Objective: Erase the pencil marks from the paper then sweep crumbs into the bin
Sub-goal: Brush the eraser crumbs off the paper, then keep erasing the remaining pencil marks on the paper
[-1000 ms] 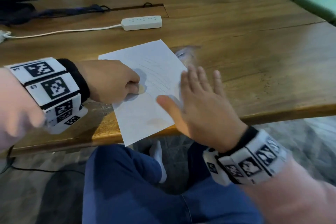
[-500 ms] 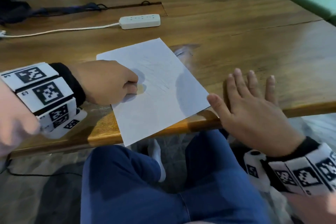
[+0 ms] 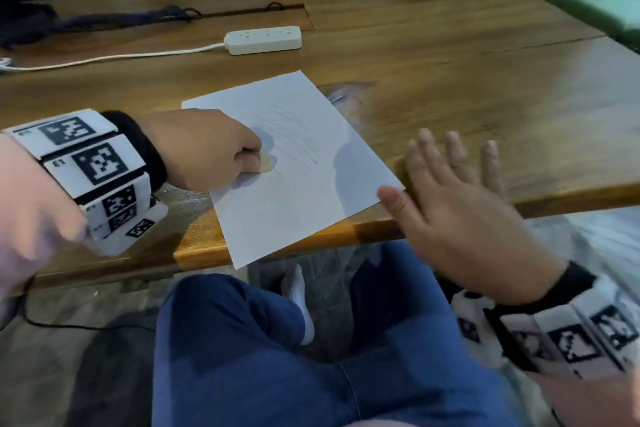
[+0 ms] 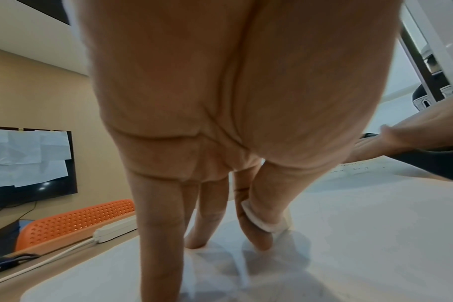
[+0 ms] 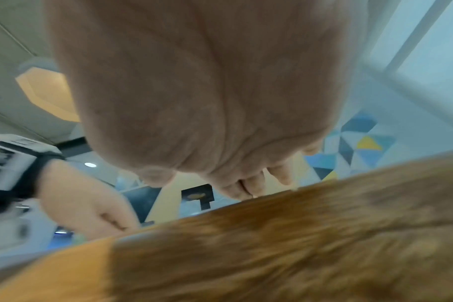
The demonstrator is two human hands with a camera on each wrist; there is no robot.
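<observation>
A white sheet of paper (image 3: 294,166) is lying skewed at the near edge of the wooden table (image 3: 467,80), its nearest corner hanging out past that edge. Faint pencil marks (image 3: 291,135) are showing on the far half of the sheet. The left hand (image 3: 204,149) is resting on the left side of the paper with its fingers curled, and the thumb and forefinger are pinching a small pale eraser (image 4: 261,220) whose tip is touching the sheet just beside the marks. The right hand (image 3: 460,215) is lying flat with straight, spread fingers at the near edge of the table, just beside the paper's right corner; its thumb is touching or nearly touching that corner, and which one cannot be told. It is gripping nothing. The right wrist view is blurred, showing only the palm above the table edge. A white power strip (image 3: 263,40) with its cord is sitting well apart toward the far side of the table.
</observation>
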